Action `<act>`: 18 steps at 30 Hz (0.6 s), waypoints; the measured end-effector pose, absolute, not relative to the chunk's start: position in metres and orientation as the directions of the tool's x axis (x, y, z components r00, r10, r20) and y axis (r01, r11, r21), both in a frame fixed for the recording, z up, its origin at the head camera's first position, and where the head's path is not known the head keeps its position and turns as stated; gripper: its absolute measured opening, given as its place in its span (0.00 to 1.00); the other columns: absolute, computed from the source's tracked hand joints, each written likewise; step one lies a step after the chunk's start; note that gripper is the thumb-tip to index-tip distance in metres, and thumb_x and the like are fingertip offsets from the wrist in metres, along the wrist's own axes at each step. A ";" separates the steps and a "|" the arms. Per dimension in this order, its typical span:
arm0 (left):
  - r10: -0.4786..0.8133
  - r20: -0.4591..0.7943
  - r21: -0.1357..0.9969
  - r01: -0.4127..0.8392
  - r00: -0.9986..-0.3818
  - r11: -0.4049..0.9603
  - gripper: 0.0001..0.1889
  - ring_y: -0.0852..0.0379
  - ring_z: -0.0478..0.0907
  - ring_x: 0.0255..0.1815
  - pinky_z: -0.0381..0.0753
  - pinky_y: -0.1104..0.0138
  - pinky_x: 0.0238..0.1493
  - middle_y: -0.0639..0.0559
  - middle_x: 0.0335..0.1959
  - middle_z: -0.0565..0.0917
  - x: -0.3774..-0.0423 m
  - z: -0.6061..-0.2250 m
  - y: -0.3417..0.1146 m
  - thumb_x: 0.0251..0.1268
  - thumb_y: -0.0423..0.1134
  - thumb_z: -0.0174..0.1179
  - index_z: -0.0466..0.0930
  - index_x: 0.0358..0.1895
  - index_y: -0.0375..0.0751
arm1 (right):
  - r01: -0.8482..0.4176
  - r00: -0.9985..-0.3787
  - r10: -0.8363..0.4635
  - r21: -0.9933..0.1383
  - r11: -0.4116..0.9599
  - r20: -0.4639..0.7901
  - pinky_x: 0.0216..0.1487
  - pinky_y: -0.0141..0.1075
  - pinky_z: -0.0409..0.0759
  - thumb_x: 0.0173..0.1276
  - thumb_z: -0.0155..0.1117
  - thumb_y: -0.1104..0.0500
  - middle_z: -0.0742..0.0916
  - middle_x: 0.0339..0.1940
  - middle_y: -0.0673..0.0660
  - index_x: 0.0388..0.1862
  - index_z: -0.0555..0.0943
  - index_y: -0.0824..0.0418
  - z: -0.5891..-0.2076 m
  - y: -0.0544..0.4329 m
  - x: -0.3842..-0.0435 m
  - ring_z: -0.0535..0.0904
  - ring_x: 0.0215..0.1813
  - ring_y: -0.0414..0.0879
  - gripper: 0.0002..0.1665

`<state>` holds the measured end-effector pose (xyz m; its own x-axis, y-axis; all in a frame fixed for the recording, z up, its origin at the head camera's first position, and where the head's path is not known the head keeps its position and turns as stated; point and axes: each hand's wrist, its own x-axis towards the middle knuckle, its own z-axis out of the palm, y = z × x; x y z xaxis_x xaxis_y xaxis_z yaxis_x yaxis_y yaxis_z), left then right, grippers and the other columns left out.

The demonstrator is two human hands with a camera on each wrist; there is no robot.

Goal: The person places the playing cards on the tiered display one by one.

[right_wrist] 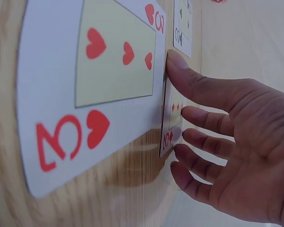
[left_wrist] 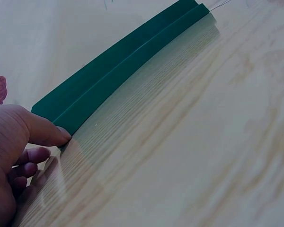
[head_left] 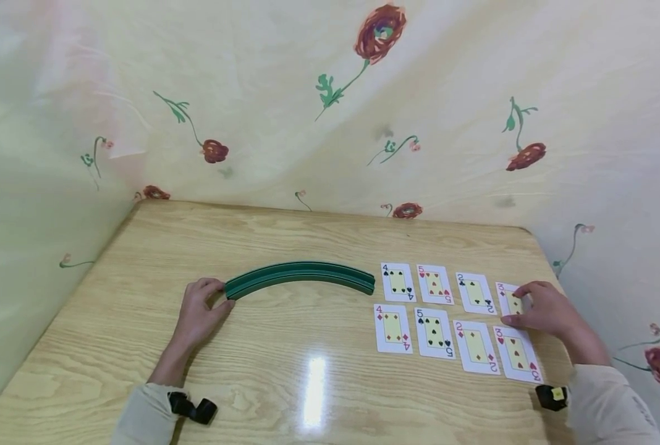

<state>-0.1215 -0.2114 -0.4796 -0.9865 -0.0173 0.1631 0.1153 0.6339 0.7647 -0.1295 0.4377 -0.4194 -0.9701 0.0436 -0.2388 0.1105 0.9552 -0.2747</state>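
My left hand (head_left: 201,309) pinches the left end of a curved green playing card holder (head_left: 302,270) with thumb and fingers. The holder lies on the table, and its long arc shows in the left wrist view. My right hand (head_left: 547,312) reaches over the three of diamonds (head_left: 510,301), fingers and thumb spread at its edges. Part of that card is hidden by the hand. Just below it lies the three of hearts (head_left: 517,355), large in the right wrist view. The two of clubs (head_left: 476,293) lies beside the three of diamonds.
More face-up cards lie in two rows: four of spades (head_left: 398,282), five of hearts (head_left: 435,284), four of diamonds (head_left: 393,329), five of spades (head_left: 434,332) and two of diamonds (head_left: 476,347). A flowered cloth (head_left: 285,123) hangs behind the wooden table (head_left: 274,383).
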 end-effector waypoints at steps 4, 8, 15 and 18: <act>-0.019 0.156 0.762 0.108 -0.988 0.639 0.17 0.39 0.66 0.59 0.64 0.49 0.59 0.33 0.56 0.78 -0.121 -0.480 -0.211 0.60 0.30 0.67 0.81 0.52 0.26 | 0.103 -0.975 0.045 -0.264 0.959 -0.219 0.52 0.64 0.70 0.48 0.82 0.47 0.71 0.57 0.84 0.50 0.74 0.77 -0.421 0.436 -0.130 0.70 0.51 0.72 0.43; -0.016 0.153 0.758 0.107 -0.988 0.643 0.18 0.38 0.65 0.60 0.64 0.49 0.59 0.33 0.57 0.77 -0.121 -0.481 -0.211 0.61 0.31 0.67 0.81 0.53 0.26 | 0.098 -0.978 0.045 -0.258 0.961 -0.205 0.51 0.62 0.71 0.47 0.82 0.48 0.75 0.54 0.82 0.50 0.75 0.78 -0.422 0.435 -0.131 0.72 0.49 0.70 0.43; -0.010 0.163 0.759 0.119 -0.987 0.640 0.17 0.38 0.65 0.60 0.64 0.48 0.59 0.32 0.56 0.78 -0.120 -0.483 -0.211 0.60 0.30 0.67 0.81 0.52 0.25 | 0.123 -0.973 0.066 -0.254 0.959 -0.221 0.47 0.59 0.72 0.45 0.84 0.48 0.78 0.50 0.80 0.49 0.75 0.78 -0.421 0.435 -0.133 0.74 0.45 0.67 0.44; -0.012 0.169 0.762 0.123 -0.986 0.636 0.17 0.39 0.66 0.60 0.64 0.49 0.59 0.33 0.55 0.78 -0.120 -0.483 -0.211 0.60 0.30 0.67 0.81 0.52 0.25 | 0.144 -0.969 0.083 -0.257 0.956 -0.234 0.46 0.58 0.73 0.45 0.84 0.49 0.78 0.49 0.80 0.50 0.75 0.78 -0.419 0.433 -0.134 0.74 0.43 0.66 0.44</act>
<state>-0.1202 -0.2110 -0.4831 -0.9856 -0.0120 0.1685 0.1225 0.6360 0.7619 -0.1338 0.4335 -0.4188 -0.9688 0.0829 -0.2337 0.1437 0.9558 -0.2566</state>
